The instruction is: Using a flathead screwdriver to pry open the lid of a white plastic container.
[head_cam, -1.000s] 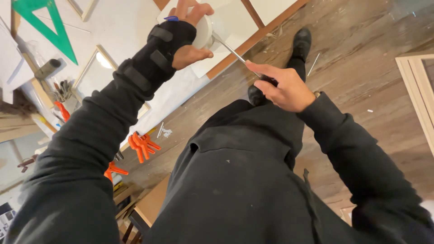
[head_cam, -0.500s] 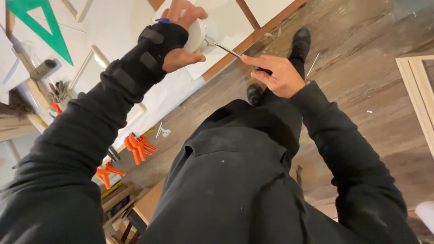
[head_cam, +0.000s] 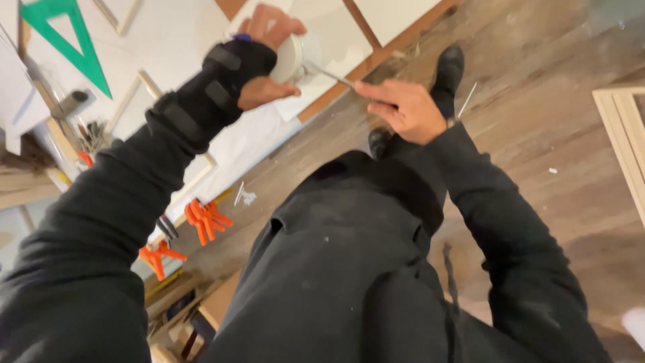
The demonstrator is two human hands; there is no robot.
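My left hand (head_cam: 265, 57), in a black wrist brace, grips a small white round tub (head_cam: 290, 59) held up in front of me. My right hand (head_cam: 401, 109) pinches the handle of a thin metal palette knife (head_cam: 329, 72) whose tip reaches into the tub's open side. Both arms are in black sleeves, and my black jacket fills the lower middle of the view. My black shoes (head_cam: 449, 67) stand on the wooden floor below the hands.
A white workbench (head_cam: 168, 47) lies to the left with a green triangle ruler (head_cam: 70, 40) and pale wooden frames. Orange spring clamps (head_cam: 205, 218) hang at the bench edge. A pale wooden frame (head_cam: 625, 141) lies on the brown plank floor at right.
Both hands have stayed together on the tub and knife. The knife tip has gone further into the tub, and the view has shifted slightly.
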